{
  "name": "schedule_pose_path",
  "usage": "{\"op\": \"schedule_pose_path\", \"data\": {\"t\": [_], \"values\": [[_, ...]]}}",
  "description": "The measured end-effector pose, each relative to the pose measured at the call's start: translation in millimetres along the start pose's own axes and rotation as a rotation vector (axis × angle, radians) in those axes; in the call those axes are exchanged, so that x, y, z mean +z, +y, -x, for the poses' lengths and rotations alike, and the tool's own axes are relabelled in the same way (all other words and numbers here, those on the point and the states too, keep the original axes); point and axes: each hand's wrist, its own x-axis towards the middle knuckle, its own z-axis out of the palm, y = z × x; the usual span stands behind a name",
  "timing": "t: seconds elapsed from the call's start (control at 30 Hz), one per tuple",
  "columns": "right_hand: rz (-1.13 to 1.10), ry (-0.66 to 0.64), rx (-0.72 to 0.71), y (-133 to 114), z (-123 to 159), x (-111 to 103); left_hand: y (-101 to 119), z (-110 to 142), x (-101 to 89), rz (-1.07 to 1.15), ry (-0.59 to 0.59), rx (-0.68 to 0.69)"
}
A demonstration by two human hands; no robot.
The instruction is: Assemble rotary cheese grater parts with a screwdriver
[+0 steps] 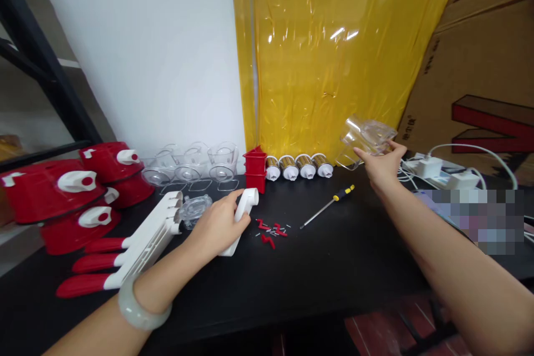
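Note:
My left hand (pixel 219 221) is closed around a white plastic handle-like part (pixel 250 198) at the middle of the black table. At the right, my right hand (pixel 382 168) grips a clear plastic hopper-like part (pixel 362 132), raised in front of the yellow sheet. Small red crank-shaped pieces (pixel 268 241) and several screws (pixel 273 231) lie just right of my left hand. Between the two hands rests a screwdriver (pixel 327 208) with a yellow and black handle. Left of my left hand, clear round parts (pixel 195 210) lie beside white arms with red grips (pixel 148 250).
Red bases with white knobs (pixel 54 189) are stacked at the left. Along the back stand several clear hoppers (pixel 221 160), red stacked pieces (pixel 255 169) and grater drums (pixel 288 168). White chargers with cables (pixel 429 167) sit at the right, before a cardboard box (pixel 479 55).

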Motion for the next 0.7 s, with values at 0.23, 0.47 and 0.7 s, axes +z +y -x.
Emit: {"op": "schedule_pose_path", "data": {"t": [0.23, 0.47, 0.7], "values": [[0.318, 0.058, 0.031, 49, -13, 13, -2, 0, 5.3, 0.114, 0.053, 0.021], [0.386, 0.051, 0.079, 65, -4, 23, -9, -2, 9.5, 0.165, 0.051, 0.028], [0.463, 0.054, 0.083, 60, -4, 32, -6, -3, 8.6, 0.216, 0.038, 0.021]]}}
